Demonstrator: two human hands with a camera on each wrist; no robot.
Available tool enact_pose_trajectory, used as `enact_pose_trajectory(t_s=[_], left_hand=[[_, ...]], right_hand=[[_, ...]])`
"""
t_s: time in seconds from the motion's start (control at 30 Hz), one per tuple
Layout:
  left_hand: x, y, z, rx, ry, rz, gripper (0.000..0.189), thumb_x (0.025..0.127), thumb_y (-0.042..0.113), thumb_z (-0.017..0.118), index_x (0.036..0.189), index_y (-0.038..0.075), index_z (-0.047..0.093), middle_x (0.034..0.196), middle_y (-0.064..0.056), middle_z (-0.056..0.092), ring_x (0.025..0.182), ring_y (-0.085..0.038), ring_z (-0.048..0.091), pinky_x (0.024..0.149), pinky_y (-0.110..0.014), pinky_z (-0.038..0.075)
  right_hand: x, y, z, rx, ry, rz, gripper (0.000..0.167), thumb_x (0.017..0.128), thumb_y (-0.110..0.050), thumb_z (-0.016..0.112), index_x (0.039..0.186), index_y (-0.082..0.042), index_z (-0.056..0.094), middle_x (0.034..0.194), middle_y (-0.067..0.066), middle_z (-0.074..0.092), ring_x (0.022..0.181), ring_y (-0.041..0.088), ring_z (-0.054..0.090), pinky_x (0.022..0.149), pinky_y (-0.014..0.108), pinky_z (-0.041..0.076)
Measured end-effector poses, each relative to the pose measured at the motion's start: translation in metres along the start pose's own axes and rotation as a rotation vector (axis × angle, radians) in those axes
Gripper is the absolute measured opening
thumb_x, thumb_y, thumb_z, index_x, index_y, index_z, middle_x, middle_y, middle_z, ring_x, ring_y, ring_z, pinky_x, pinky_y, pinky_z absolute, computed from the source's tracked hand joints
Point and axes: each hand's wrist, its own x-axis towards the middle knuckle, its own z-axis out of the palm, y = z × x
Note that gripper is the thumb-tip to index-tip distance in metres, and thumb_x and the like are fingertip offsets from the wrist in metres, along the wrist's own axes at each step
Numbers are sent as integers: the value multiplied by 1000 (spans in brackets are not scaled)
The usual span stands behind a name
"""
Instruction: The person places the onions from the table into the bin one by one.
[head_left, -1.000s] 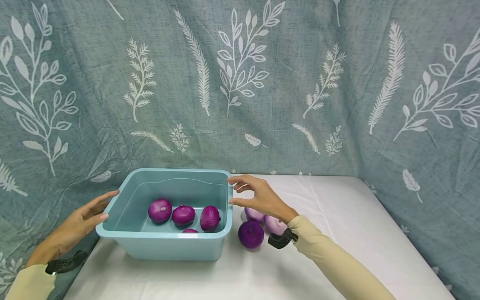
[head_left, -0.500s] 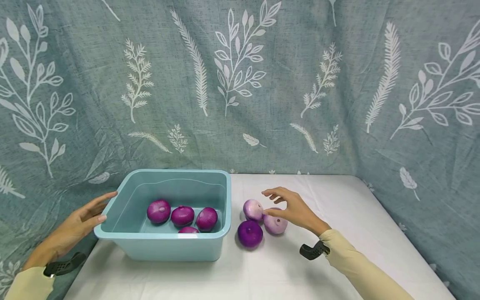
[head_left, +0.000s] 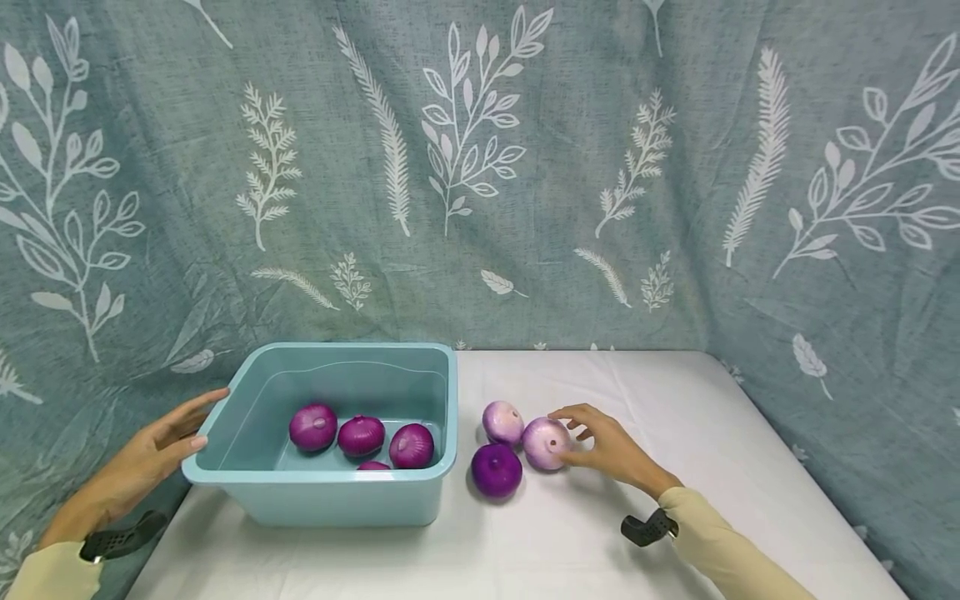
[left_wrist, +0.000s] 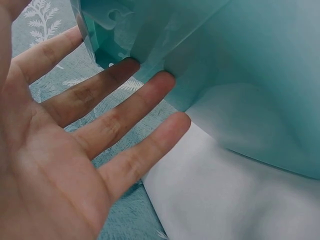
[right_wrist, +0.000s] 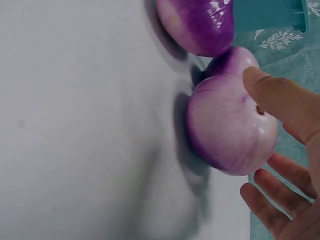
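Note:
My left hand [head_left: 161, 450] rests at the left end of a light-blue plastic bin [head_left: 337, 500], its fingers extended against the outer wall [left_wrist: 240, 60] in the left wrist view. Inside the bin lie several purple onions, such as the onion [head_left: 313, 427] at the left. My right hand [head_left: 611, 450] is at a pale purple-white onion [head_left: 546, 443] on the table, thumb on the near side and fingers on the far side. In the right wrist view the thumb overlaps this onion [right_wrist: 227, 125], while the other fingers [right_wrist: 270, 200] are spread just beside it.
Beside that onion sit a smaller pale onion [head_left: 502, 422] and a dark purple onion [head_left: 497, 472], close together right of the bin. A white cloth covers the table [head_left: 525, 550]. Behind hangs a grey-green leaf-patterned curtain [head_left: 420, 292].
My right hand has left the bin's right rim and moved right and down to the pale onion. The onion in the bin's right part has settled. My left hand stays at the bin.

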Motion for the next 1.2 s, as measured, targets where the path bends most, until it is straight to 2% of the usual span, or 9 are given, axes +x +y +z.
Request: enact_pose_trajectory(t_s=[0.1, 0.3, 0.4, 0.5, 0.73, 0.83, 1.03, 1.1, 1.2], left_hand=[[-1, 0, 0, 3, -1, 2, 62, 112, 13, 42, 167, 27, 16, 158, 12, 30, 128, 12, 44, 92, -20, 49], [-1, 0, -2, 35, -5, 0, 62, 113, 14, 40, 167, 28, 15, 166, 3, 21, 128, 15, 39, 93, -22, 48], [-1, 0, -2, 51, -4, -11, 61, 113, 16, 40, 167, 29, 14, 167, 2, 19, 128, 16, 36, 104, -45, 47], [-2, -1, -1, 67, 1, -17, 61, 113, 17, 40, 167, 29, 14, 165, 5, 22, 128, 16, 36, 104, -58, 43], [0, -1, 1, 18, 13, -4, 62, 113, 15, 42, 167, 27, 16, 156, 11, 32, 127, 9, 47, 91, -22, 50], [1, 0, 1, 36, 20, -15, 62, 113, 16, 42, 167, 29, 16, 159, 5, 30, 126, 10, 45, 92, -24, 49], [1, 1, 1, 82, 17, -30, 61, 113, 18, 41, 167, 31, 15, 166, -5, 21, 127, 14, 37, 102, -56, 46], [1, 1, 0, 75, 17, -29, 61, 113, 18, 41, 167, 31, 15, 165, -3, 22, 126, 14, 38, 102, -52, 47], [1, 1, 0, 46, 13, -25, 62, 113, 17, 42, 167, 30, 15, 163, 2, 24, 127, 13, 40, 98, -34, 49]], right_hand=[[-1, 4, 5, 7, -5, 1, 64, 79, -16, 92, 137, -14, 64, 133, 3, 62, 112, 25, 61, 87, 43, 57], [-3, 10, 15, 11, 75, 1, 73, 73, -20, 96, 138, -12, 63, 127, 5, 64, 105, 23, 63, 83, 42, 59], [-3, 10, 19, 22, 95, 25, 76, 71, -22, 97, 138, -12, 62, 128, 5, 63, 104, 24, 63, 83, 41, 59], [-4, 11, 23, 19, 106, 49, 78, 70, -23, 98, 138, -13, 61, 131, 5, 62, 104, 26, 64, 84, 41, 58], [-3, 16, 26, -2, 133, 78, 79, 71, -29, 98, 138, -16, 59, 133, 3, 63, 103, 27, 67, 86, 45, 57], [-3, 19, 26, 0, 138, 85, 78, 72, -30, 97, 139, -16, 59, 132, 2, 63, 102, 26, 67, 87, 46, 57], [-4, 20, 24, 14, 150, 96, 78, 73, -34, 96, 140, -17, 58, 133, 3, 64, 101, 23, 68, 86, 43, 58], [-3, 20, 24, 18, 156, 94, 79, 75, -36, 95, 141, -16, 58, 134, 3, 64, 100, 23, 68, 85, 43, 58], [-1, 17, 23, 25, 160, 92, 80, 76, -38, 94, 142, -14, 57, 134, 5, 63, 100, 23, 68, 85, 42, 58]])
